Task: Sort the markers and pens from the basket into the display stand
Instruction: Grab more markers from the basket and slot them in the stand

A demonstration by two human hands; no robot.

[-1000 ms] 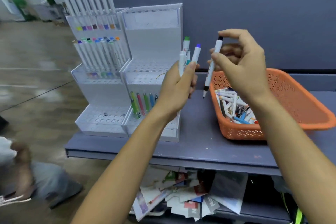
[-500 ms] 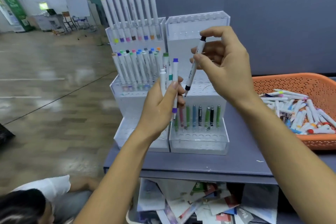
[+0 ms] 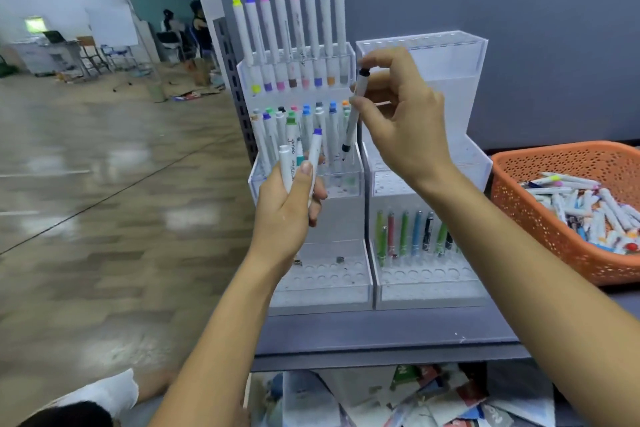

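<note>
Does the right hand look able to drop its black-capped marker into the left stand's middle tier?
Probably yes: the right hand pinches the black-capped marker tip-down over the right end of the middle tier; the left hand with its markers sits clear, further left.

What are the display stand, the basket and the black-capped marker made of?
Display stand: probably clear acrylic, glossy; the stored markers show through its front walls.
Basket: orange moulded plastic, matte; its walls are a grid of small holes.
Black-capped marker: white barrel, smooth, most likely plastic; the look alone leaves it open.
</note>
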